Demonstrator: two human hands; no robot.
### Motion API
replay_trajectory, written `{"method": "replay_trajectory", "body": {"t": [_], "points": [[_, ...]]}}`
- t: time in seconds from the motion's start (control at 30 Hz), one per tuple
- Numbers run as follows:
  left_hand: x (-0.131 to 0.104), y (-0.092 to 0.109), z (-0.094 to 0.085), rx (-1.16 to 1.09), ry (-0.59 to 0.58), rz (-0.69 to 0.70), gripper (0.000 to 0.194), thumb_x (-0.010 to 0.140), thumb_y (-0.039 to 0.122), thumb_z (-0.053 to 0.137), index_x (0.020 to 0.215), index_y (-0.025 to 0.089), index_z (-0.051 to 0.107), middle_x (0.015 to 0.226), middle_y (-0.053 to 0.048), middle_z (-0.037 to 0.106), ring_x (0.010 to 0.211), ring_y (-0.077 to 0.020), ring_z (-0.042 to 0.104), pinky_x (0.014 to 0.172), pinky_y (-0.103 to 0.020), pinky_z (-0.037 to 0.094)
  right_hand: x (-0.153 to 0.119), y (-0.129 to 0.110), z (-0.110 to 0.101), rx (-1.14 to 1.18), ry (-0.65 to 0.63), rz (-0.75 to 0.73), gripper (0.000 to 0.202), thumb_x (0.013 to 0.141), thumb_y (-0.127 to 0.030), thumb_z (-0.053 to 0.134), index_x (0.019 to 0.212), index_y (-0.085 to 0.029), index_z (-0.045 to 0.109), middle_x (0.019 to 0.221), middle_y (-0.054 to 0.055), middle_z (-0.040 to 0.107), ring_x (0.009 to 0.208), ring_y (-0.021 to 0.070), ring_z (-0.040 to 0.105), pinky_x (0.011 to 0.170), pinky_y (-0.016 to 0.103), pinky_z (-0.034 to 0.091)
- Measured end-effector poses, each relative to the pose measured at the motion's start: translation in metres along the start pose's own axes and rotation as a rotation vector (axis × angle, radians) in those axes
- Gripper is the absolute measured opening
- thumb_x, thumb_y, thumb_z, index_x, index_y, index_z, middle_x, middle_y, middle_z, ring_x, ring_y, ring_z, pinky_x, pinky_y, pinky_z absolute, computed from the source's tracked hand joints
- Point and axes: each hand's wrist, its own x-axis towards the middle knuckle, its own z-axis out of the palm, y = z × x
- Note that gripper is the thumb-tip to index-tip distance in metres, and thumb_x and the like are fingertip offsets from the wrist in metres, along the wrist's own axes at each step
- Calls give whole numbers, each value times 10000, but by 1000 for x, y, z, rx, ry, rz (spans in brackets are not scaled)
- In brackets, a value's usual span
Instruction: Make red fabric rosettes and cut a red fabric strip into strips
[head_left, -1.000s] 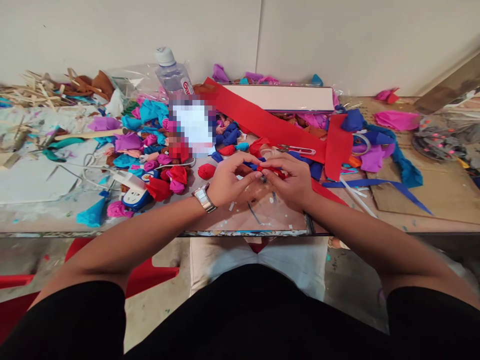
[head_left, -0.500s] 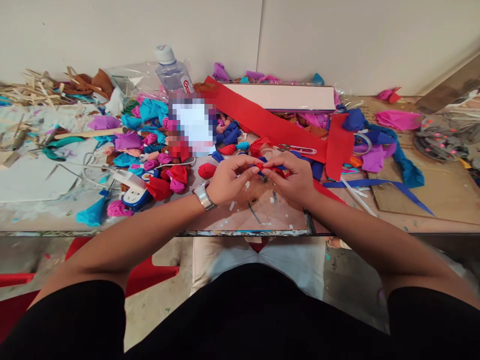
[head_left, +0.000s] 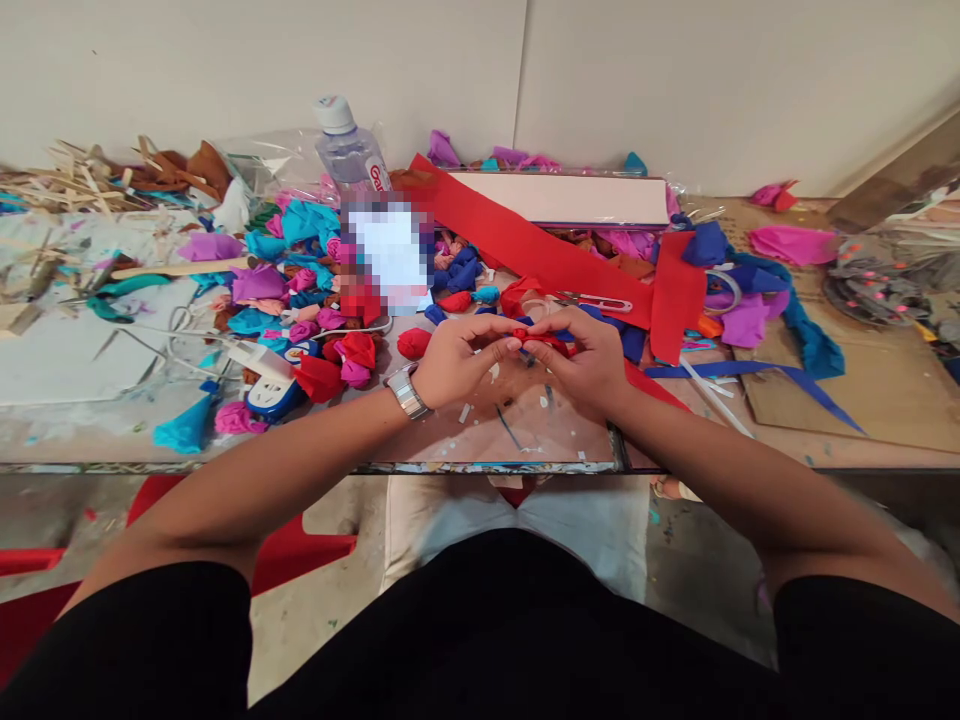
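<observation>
Between the fingertips of both hands is a small red crepe paper roll (head_left: 520, 334), partly covered by the fingers. My left hand (head_left: 461, 365) pinches it from one side, thumb and forefinger closed. From the other side my right hand (head_left: 585, 360) pinches the same roll. A red crepe strip (head_left: 656, 388) shows beyond my right wrist; whether it joins the roll is hidden. Just left of my left hand lies a red paper bud (head_left: 413, 343). Past my right hand are pink-handled snips (head_left: 600, 302) and a wide red paper strip (head_left: 525, 245).
A water bottle (head_left: 351, 150) stands at the back, beside a blurred phone (head_left: 391, 255). Many crumpled paper flowers (head_left: 259, 282) cover the left, around a power socket (head_left: 274, 385). On the right are a tape ring (head_left: 726, 292), a blue strip (head_left: 787, 372) and cardboard (head_left: 892, 400).
My fingers have shifted slightly around the red roll, which shows a little more between them. Both hands stay in nearly the same place.
</observation>
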Motion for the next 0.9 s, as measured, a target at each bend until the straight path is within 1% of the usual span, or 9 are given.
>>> {"method": "replay_trajectory", "body": {"t": [0.1,0.2,0.27,0.37,0.43,0.5,0.67,0.77,0.9], "points": [[1,0,-1,-40,-6,-11,389,1015,517,753,1185,178,838,1054,-103,866,910,-201,813,838,-321,642,1,1,0,12,-3,-8,156,981,-427,818,1019,-279,790,1027,37,841,962,236,783,973,424,611],[1,1,-1,-44,-30,-19,408,1021,528,741,1200,174,835,1042,-105,867,899,-202,817,846,-323,652,2,1,-1,-18,8,-13,155,989,-431,804,992,-276,803,1038,47,841,995,244,786,1030,452,605],[0,1,0,-19,-42,-15,392,1022,514,744,1208,184,845,1078,-107,869,930,-208,823,887,-334,661,2,0,-1,-28,12,-11,163,988,-435,804,966,-274,805,1009,47,837,989,244,783,1034,456,607],[-2,0,2,-25,-62,-1,398,1009,513,761,1265,218,842,1212,-109,855,1029,-230,827,955,-367,668,1,0,-1,-8,9,-14,143,985,-415,807,962,-274,806,997,47,832,991,246,779,1036,461,608],[-3,-1,3,-54,-72,-3,421,982,514,795,1287,228,835,1261,-110,842,1065,-243,828,956,-377,675,0,0,0,0,1,-14,126,982,-402,809,966,-277,809,1003,48,834,986,248,779,1024,465,613],[-3,-1,3,-56,-66,-1,408,966,508,816,1263,229,845,1233,-106,850,1063,-248,831,954,-381,678,0,0,0,-6,-9,-6,133,983,-412,807,970,-280,812,1010,49,839,979,253,781,1016,473,619],[0,0,-1,3,-34,32,331,996,491,784,1224,263,861,1209,-83,858,1097,-244,824,1043,-403,655,3,2,-3,-32,-13,-2,232,980,-509,803,981,-277,816,1019,59,854,983,255,794,1026,468,623],[0,-1,-1,-4,-29,8,371,1006,503,769,1262,243,838,1176,-91,861,1094,-248,823,1028,-397,652,5,1,-6,-42,-37,-14,251,985,-533,792,986,-284,822,1032,59,860,995,252,799,1011,450,629],[-1,-3,3,-203,-50,-40,417,995,501,789,1294,212,745,1123,-100,855,1005,-223,836,937,-364,670,6,1,-7,-44,-20,-34,267,982,-547,791,975,-283,832,1025,56,858,970,243,796,968,429,635]]}}
